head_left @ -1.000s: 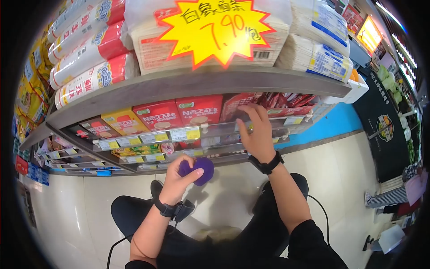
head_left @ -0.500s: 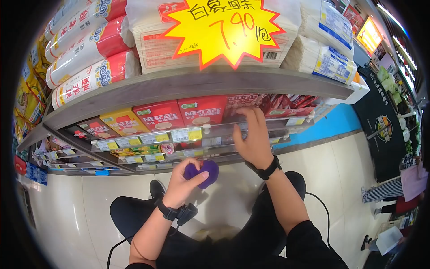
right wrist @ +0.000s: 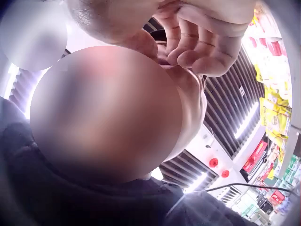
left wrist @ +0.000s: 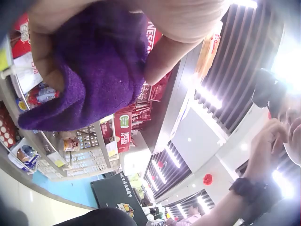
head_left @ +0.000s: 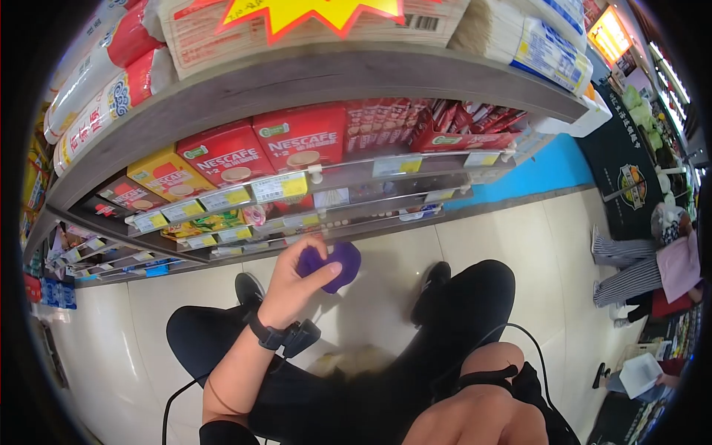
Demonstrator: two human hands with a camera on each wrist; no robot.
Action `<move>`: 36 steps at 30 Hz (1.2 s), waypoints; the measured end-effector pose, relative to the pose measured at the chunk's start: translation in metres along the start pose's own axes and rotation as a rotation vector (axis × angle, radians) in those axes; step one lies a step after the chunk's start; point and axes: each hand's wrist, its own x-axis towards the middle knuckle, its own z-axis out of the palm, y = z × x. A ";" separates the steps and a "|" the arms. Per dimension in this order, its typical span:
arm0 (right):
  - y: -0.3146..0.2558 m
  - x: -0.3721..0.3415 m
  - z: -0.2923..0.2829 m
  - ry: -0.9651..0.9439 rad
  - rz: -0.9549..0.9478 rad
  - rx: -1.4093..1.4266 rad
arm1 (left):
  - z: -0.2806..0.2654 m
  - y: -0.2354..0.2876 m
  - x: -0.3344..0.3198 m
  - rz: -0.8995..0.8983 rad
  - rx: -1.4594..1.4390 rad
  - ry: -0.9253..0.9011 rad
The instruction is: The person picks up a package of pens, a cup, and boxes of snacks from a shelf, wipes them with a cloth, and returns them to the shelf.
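My left hand (head_left: 285, 289) grips a bunched purple cloth (head_left: 340, 267) in front of the lower shelves. In the left wrist view the purple cloth (left wrist: 101, 70) has a fuzzy, towel-like weave and a loose corner hanging out. My right hand (head_left: 482, 419) is raised close to the head camera, away from the shelf. From the right wrist view, the right hand (right wrist: 202, 40) is up at the side of the head with its fingers loosely bent and nothing in them. Red Nescafe boxes (head_left: 302, 142) stand on the shelf ahead.
The shelf board (head_left: 297, 78) carries wrapped noodle packs (head_left: 119, 104) above the coffee. An open box of red sachets (head_left: 471, 130) sits at the shelf's right end. Price tags (head_left: 278, 187) line a clear front rail. People (head_left: 645, 267) stand at the far right.
My right hand has left the shelf front by the coffee boxes and come up toward the head. The left hand still holds the purple cloth. The head view has tilted lower.
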 end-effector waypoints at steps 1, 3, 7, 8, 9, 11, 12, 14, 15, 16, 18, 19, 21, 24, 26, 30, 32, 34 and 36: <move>0.000 -0.005 -0.002 -0.028 -0.010 0.006 | 0.001 -0.001 0.000 0.007 0.002 -0.004; -0.002 -0.009 -0.001 -0.035 -0.017 0.042 | 0.005 -0.001 0.000 -0.006 0.014 -0.009; -0.013 -0.015 0.018 0.117 0.068 0.143 | 0.008 -0.005 -0.002 -0.026 0.038 -0.017; -0.014 -0.016 0.018 0.109 0.071 0.155 | 0.009 -0.006 -0.002 -0.023 0.043 -0.019; -0.015 -0.018 0.019 0.101 0.073 0.167 | 0.010 -0.006 -0.003 -0.020 0.048 -0.020; -0.010 -0.019 0.013 0.013 0.024 0.176 | 0.012 -0.008 -0.004 -0.015 0.060 -0.026; -0.009 -0.019 0.013 -0.011 0.008 0.180 | 0.012 -0.009 -0.004 -0.012 0.066 -0.029; -0.009 -0.018 0.017 0.029 0.025 0.183 | 0.013 -0.009 -0.006 -0.030 0.071 -0.037; -0.010 -0.017 0.019 0.050 0.038 0.181 | 0.013 -0.008 -0.007 -0.049 0.070 -0.044; -0.011 -0.014 0.022 0.073 0.061 0.170 | 0.013 -0.007 -0.008 -0.069 0.069 -0.050; -0.012 -0.014 0.022 0.065 0.086 0.160 | 0.013 -0.008 -0.009 -0.070 0.061 -0.050; -0.012 -0.016 0.021 0.036 0.088 0.160 | 0.013 -0.009 -0.010 -0.072 0.055 -0.049; -0.010 -0.016 0.019 -0.010 0.085 0.154 | 0.014 -0.009 -0.010 -0.036 0.054 -0.046; -0.007 -0.008 0.006 -0.187 0.085 0.110 | 0.013 -0.007 -0.012 -0.007 0.069 -0.054; -0.003 -0.005 -0.022 -0.314 0.096 -0.062 | 0.012 -0.005 -0.013 -0.018 0.024 -0.078; 0.000 -0.008 -0.053 -0.154 0.208 -1.350 | 0.011 0.006 -0.020 -0.007 -0.125 -0.149; 0.017 -0.018 -0.079 -0.027 0.407 -1.595 | 0.007 0.019 -0.028 0.029 -0.140 -0.219; 0.032 -0.036 -0.104 0.152 0.627 -1.336 | 0.005 0.021 -0.032 0.094 -0.093 -0.246; 0.043 -0.057 -0.123 0.353 0.834 -0.750 | 0.002 0.017 -0.034 0.181 0.014 -0.223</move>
